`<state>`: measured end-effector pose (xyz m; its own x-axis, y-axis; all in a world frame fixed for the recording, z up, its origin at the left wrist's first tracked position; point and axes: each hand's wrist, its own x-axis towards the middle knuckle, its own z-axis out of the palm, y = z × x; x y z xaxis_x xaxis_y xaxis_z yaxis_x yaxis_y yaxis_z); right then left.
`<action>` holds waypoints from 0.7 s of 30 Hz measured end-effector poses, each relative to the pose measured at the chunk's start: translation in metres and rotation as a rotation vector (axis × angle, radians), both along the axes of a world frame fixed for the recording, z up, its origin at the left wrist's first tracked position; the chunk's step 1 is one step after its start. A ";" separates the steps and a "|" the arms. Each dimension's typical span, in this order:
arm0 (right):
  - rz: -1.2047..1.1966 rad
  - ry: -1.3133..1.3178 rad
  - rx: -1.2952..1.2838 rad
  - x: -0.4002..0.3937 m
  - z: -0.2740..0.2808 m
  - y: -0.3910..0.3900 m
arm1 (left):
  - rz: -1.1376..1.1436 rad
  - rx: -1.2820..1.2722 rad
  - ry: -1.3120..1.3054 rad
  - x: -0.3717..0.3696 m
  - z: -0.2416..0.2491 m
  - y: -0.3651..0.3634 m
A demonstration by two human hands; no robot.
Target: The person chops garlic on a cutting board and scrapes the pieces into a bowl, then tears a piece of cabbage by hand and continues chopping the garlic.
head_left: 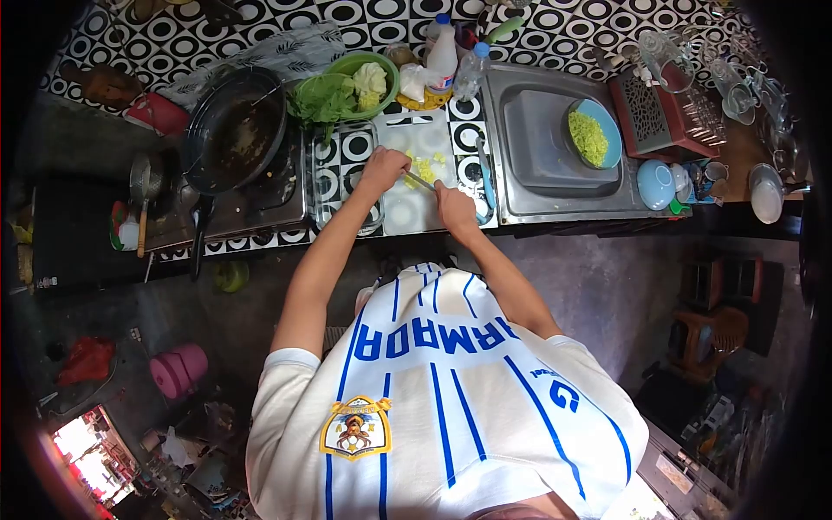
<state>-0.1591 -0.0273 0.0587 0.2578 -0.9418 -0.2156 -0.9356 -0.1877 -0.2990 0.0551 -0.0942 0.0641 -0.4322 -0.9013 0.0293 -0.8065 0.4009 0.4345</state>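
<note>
A knife (419, 180) lies across the pale cutting board (406, 217), its handle in my right hand (456, 208), whose fingers are wrapped round it. On the board's left side my left hand (386, 168) is closed at the blade's far end, beside chopped yellow-green vegetable (425, 166); what its fingers press on is too small to make out. More chopped vegetable (588, 137) fills a blue bowl (613, 143) at the sink. Behind the board, a green basin (390, 74) holds leafy greens (322, 102) and a pale cauliflower-like head (370, 80).
A black wok (234, 130) sits on the stove at the left, its handle over the front edge. Bottles (442, 61) stand behind the board. To the right are the steel sink (520, 204), a red dish rack (637, 113) and an upturned blue bowl (656, 185).
</note>
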 end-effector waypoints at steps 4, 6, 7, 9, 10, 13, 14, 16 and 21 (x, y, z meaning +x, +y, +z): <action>0.017 0.022 -0.015 0.001 -0.006 -0.003 | 0.024 0.017 -0.065 0.000 -0.006 -0.002; 0.023 0.012 -0.034 -0.001 -0.011 -0.006 | 0.052 0.029 -0.056 0.000 -0.007 -0.003; 0.030 0.020 -0.038 -0.001 -0.010 -0.008 | 0.060 0.053 -0.042 0.001 -0.009 -0.005; 0.045 0.036 -0.049 0.000 -0.008 -0.011 | 0.073 0.107 -0.017 0.004 -0.010 -0.008; 0.054 0.045 -0.058 0.000 -0.006 -0.014 | 0.070 0.135 -0.008 0.004 -0.011 -0.008; 0.069 0.077 -0.050 0.000 -0.016 -0.012 | 0.071 0.157 -0.015 0.008 -0.014 -0.009; 0.067 0.091 -0.041 -0.003 -0.022 -0.011 | 0.067 0.131 -0.039 0.005 -0.017 -0.005; 0.098 0.077 -0.071 0.000 -0.009 -0.027 | 0.098 0.124 -0.051 0.006 -0.014 -0.009; 0.147 0.102 0.016 0.001 -0.006 -0.029 | 0.116 0.182 -0.039 0.009 -0.024 -0.005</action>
<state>-0.1583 -0.0566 0.0528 0.3684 -0.8921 -0.2618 -0.9241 -0.3205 -0.2082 0.0639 -0.0992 0.0396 -0.3226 -0.9341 -0.1530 -0.8604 0.2220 0.4587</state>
